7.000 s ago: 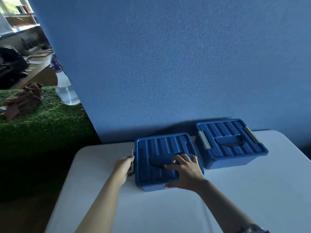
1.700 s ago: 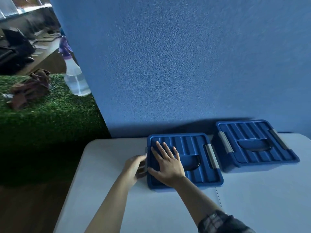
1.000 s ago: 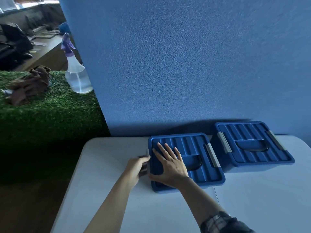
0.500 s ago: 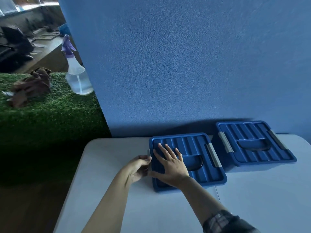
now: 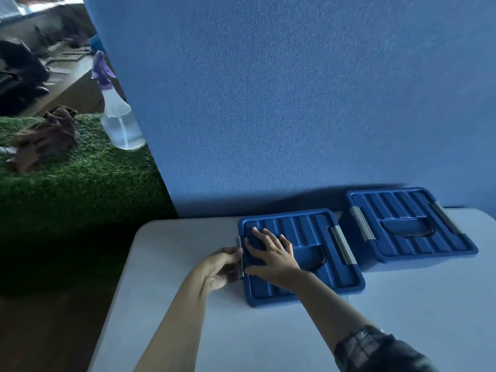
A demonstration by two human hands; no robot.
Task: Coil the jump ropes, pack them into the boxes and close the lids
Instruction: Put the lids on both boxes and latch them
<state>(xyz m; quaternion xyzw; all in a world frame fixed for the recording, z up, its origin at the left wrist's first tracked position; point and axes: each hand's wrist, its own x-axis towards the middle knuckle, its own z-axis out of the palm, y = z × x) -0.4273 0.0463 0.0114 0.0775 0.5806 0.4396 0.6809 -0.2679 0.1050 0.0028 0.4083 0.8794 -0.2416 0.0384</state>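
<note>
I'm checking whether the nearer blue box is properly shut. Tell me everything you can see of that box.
The nearer blue plastic box sits on the white table, left of a matching blue box and apart from it. Its ribbed lid, with a recessed carry handle, is on and looks level. A grey latch on its right side lies down flat. The right hand presses flat on the lid's left part, while the left hand grips the grey latch on the left side; whether that one is snapped home cannot be told.
</note>
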